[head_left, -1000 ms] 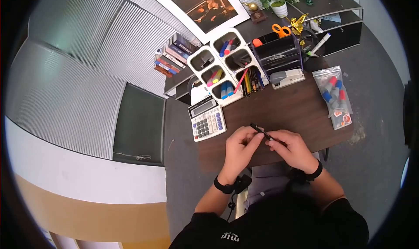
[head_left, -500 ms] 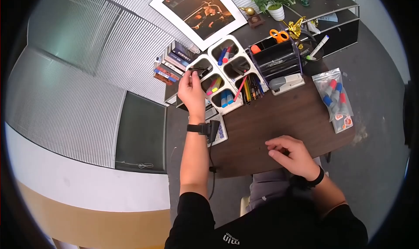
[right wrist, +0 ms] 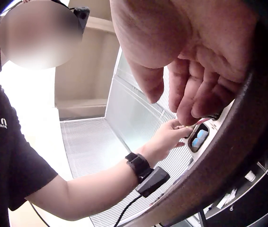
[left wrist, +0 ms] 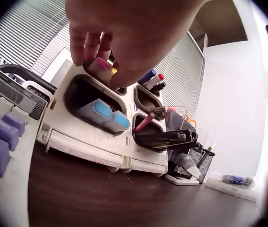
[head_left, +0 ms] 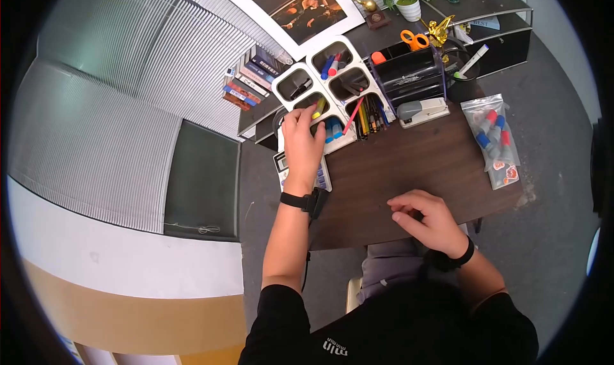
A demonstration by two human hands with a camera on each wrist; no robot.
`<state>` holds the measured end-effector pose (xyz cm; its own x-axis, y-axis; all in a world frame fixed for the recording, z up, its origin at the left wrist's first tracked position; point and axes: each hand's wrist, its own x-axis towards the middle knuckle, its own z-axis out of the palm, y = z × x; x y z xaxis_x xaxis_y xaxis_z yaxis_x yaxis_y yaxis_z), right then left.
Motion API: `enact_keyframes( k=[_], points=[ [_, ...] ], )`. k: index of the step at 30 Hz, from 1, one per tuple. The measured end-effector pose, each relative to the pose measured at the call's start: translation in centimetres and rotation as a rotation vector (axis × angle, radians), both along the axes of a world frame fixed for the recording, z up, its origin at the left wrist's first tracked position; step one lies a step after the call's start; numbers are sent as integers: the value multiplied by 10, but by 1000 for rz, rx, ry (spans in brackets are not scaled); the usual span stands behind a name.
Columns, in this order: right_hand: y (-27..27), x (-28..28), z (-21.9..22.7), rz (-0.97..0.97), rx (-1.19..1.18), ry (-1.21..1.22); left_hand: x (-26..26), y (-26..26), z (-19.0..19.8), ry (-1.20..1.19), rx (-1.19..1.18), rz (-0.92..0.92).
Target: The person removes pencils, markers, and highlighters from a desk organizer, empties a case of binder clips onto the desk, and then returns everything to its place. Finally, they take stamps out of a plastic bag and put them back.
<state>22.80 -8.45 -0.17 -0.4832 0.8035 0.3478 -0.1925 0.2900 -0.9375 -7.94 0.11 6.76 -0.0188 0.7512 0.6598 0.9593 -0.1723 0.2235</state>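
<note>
My left hand (head_left: pixel 303 141) reaches down to the white pen organizer (head_left: pixel 330 99), at the compartment with highlighters. In the left wrist view its fingers and thumb close around a pink-ended highlighter (left wrist: pixel 101 65), beside a yellow highlighter (head_left: pixel 318 108). Two blue highlighters (left wrist: pixel 103 113) stand in the compartment nearest me. A dark pen (head_left: pixel 300 89) lies in the back left compartment. Over the front of the table, my right hand (head_left: pixel 425 218) hangs with loosely curled fingers and holds nothing.
A calculator (head_left: pixel 323 176) lies partly under my left forearm. Right of the organizer are pencils (head_left: pixel 369 119), a black desk rack (head_left: pixel 409 84), a stapler (head_left: pixel 423 112) and a mesh pen cup (head_left: pixel 462 90). A plastic bag of markers (head_left: pixel 492 135) lies at the table's right edge.
My left hand left the right hand with the black pen, went to the back left compartment, then moved nearer to the highlighters without the pen. My right hand let go of the pen and stayed in place.
</note>
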Motion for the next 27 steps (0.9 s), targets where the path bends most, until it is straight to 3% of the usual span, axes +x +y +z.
enact_keyframes(
  k=[2,7,10,12,13,15,16,18,20,22,23,25,27],
  points=[
    [-2,-1,-1,-19,5,3,3,2,-1,134,23,47],
    [-6,-3,1,-52,33,-22,4,0,10,188,93,73],
    [-7,-4,3,-52,59,-38,0,-24,17,43,223,90],
    [-8,-4,2,-50,69,-56,16,-66,26,-272,280,205],
    [-7,-4,2,-56,66,-54,9,-81,13,-713,317,111],
    [-7,-5,-1,-31,106,-66,28,-114,4,-1335,252,-183],
    [-7,-6,-1,-30,92,-77,36,-124,-10,-1685,169,-355],
    [-8,-8,-1,-81,114,-82,63,-130,-46,-2113,-179,-572],
    [-9,-9,-5,-114,68,-114,89,-133,-72,-1968,-386,-577],
    [-5,-7,-10,-93,-105,-112,117,-128,-81,-1725,-399,-455],
    [-4,-8,-12,-104,-104,-135,123,-128,-83,-1746,-403,-469],
    [-4,-9,-13,-49,-291,125,128,-130,-82,-1338,-463,-455],
    [-5,-10,-7,-47,-307,143,128,-133,-86,-1294,-468,-455]
  ],
)
